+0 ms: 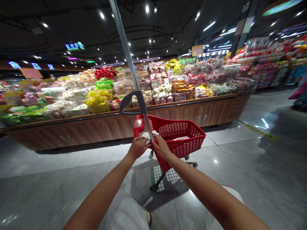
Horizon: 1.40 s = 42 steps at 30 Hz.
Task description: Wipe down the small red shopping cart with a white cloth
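A long metal pole point(128, 52) slants from the top of the view down to my hands. Partway along it sits a grey looped handle point(141, 101). My left hand point(138, 147) is closed at the pole's lower part, its fingers against a white cloth or tissue point(145, 136). On the other side, my right hand point(161, 146) is curled around the pole's low end, the white material next to its fingers. Directly behind the hands stands a red shopping cart point(178, 131) with a perforated basket. My fingers hide part of the cloth and the pole's end.
Beyond the cart runs a long wooden display counter point(115, 126) heaped with packaged goods point(100, 97). More stocked shelves point(268, 72) stand at the right. Below is a shiny tiled floor point(240, 159), with a yellowish strip point(260, 131) on it.
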Each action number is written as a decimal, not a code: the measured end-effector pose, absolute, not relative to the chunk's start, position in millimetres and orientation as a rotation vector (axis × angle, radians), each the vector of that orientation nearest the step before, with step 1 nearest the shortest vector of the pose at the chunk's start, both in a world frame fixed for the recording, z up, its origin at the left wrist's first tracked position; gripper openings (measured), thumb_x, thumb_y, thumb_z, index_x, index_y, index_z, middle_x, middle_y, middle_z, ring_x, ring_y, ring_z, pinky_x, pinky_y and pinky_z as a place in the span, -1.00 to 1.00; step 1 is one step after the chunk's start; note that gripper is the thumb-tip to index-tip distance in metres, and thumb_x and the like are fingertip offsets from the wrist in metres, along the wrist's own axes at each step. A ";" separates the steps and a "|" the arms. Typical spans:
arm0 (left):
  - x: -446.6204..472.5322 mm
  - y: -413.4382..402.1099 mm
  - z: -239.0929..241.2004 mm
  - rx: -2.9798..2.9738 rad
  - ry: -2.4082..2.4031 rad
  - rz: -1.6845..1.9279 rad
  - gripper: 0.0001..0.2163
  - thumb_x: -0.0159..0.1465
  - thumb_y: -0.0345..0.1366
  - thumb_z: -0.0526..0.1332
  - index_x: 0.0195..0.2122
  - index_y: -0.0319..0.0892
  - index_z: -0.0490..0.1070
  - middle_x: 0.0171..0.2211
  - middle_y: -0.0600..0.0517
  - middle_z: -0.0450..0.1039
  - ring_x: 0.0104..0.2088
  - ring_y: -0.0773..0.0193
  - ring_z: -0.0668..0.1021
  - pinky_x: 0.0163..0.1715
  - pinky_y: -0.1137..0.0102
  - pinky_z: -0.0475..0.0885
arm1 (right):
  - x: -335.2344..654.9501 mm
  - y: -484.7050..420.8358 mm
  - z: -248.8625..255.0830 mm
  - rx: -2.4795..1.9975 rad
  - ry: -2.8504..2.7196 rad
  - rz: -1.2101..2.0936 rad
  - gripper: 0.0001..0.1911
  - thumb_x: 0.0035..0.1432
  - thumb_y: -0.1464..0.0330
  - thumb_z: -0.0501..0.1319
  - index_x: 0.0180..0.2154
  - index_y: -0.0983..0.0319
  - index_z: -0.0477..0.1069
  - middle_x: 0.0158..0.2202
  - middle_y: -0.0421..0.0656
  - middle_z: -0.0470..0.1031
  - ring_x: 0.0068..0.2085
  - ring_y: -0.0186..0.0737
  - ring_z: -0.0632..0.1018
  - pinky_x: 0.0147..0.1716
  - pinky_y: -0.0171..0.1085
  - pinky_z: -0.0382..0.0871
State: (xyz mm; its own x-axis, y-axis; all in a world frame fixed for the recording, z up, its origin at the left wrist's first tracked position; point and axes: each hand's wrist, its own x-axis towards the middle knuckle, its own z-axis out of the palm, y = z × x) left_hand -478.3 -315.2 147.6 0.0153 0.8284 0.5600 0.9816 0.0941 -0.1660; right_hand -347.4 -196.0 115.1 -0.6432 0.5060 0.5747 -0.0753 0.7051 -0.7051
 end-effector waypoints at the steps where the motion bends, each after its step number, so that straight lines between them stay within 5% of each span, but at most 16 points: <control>1: -476.8 -314.7 150.5 -1.824 -1.831 -0.367 -0.78 0.28 -0.20 0.15 -0.14 -0.17 0.46 -0.20 -0.07 0.54 -0.12 0.16 0.52 -0.03 0.23 0.38 | -352.4 -198.7 115.9 -0.372 -2.026 0.972 -0.63 0.22 0.28 0.00 0.03 0.22 0.29 -0.06 -0.03 0.41 -0.04 -0.14 0.43 -0.03 -0.14 0.30; 8: -483.6 -304.7 173.2 -2.145 -1.768 -0.400 -0.82 0.29 -0.24 0.15 -0.19 -0.15 0.49 -0.23 -0.02 0.56 -0.16 0.23 0.53 -0.09 0.32 0.42 | -350.4 -179.0 106.3 -0.381 -1.854 1.185 -0.74 0.20 0.16 0.02 -0.34 0.19 0.34 -0.33 -0.16 0.40 -0.24 -0.16 0.44 -0.19 -0.19 0.30; 16: -485.5 -292.2 178.9 -2.019 -2.185 -0.985 -0.88 0.13 -0.27 0.28 -0.40 -0.22 0.51 -0.45 0.05 0.53 -0.44 0.35 0.52 -0.41 0.49 0.39 | -341.4 -171.9 105.5 -0.407 -1.714 1.342 -0.71 0.08 0.11 0.16 -0.37 0.20 0.37 -0.38 -0.20 0.43 -0.31 -0.18 0.42 -0.28 -0.25 0.28; 23: -500.1 -275.3 190.8 -1.956 -2.095 -0.900 -0.84 0.09 -0.42 0.25 -0.29 -0.15 0.55 -0.25 0.01 0.57 -0.18 0.23 0.54 -0.09 0.35 0.41 | -297.2 -153.4 106.4 -0.360 -1.698 1.372 -0.74 0.04 0.14 0.20 -0.42 0.21 0.36 -0.43 -0.22 0.39 -0.34 -0.22 0.39 -0.31 -0.28 0.26; 29: -499.3 -241.5 190.3 -1.644 -2.078 -0.872 -0.76 0.13 -0.49 0.12 -0.24 -0.22 0.54 -0.23 -0.04 0.54 -0.17 0.20 0.51 -0.08 0.32 0.42 | -254.2 -113.4 104.9 -0.303 -1.770 1.454 -0.70 0.08 0.09 0.17 -0.41 0.21 0.36 -0.46 -0.23 0.38 -0.39 -0.23 0.40 -0.37 -0.29 0.28; 34: -469.2 -228.5 183.7 -1.661 -2.096 -0.934 -0.78 0.18 -0.41 0.08 -0.27 -0.16 0.52 -0.22 0.00 0.55 -0.16 0.21 0.53 -0.07 0.26 0.44 | -227.6 -115.0 113.1 -0.608 -1.802 0.982 -0.67 0.15 0.13 0.06 -0.24 0.21 0.42 -0.19 -0.04 0.45 -0.10 -0.02 0.44 -0.11 -0.07 0.32; 38: -427.4 -229.7 179.7 -1.801 -2.035 -0.946 -0.76 0.29 -0.25 0.07 -0.20 -0.15 0.51 -0.16 -0.03 0.55 -0.08 0.17 0.52 0.03 0.21 0.37 | -222.0 -154.5 133.3 -0.719 -1.838 0.445 -0.58 0.17 0.28 0.08 0.07 0.21 0.29 0.13 0.05 0.24 0.15 0.06 0.26 0.06 0.02 0.16; 42: -394.3 -225.4 184.6 -2.042 -1.953 -0.886 -0.70 0.34 -0.19 0.01 -0.03 -0.11 0.44 -0.04 -0.02 0.51 0.00 0.19 0.49 0.13 0.19 0.27 | -225.3 -165.2 144.7 -0.675 -2.198 0.233 -0.69 0.23 0.32 0.04 -0.06 0.23 0.42 -0.16 0.03 0.48 -0.13 0.02 0.45 -0.13 -0.06 0.21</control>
